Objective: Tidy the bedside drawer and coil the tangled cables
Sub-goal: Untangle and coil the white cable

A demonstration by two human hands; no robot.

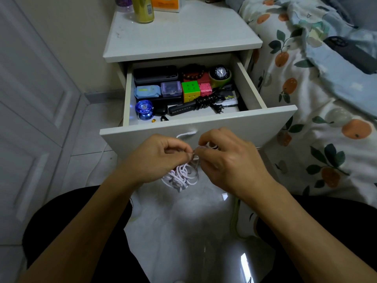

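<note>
We observe left hand [161,158] and right hand [228,158] pinching the tangled white cable [181,174] between them (bundle dangling below); pulling hard likely tightens its knots.

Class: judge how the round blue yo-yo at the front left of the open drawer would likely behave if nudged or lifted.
The round blue yo-yo would probably roll if nudged, being disc-shaped. Its glossy, translucent shell looks smooth, so it may slip in fingers. A string seems to trail below it and could snag nearby items in the white drawer.

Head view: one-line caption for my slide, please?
Both hands pinch a tangled white cable before the open bedside drawer.
</note>
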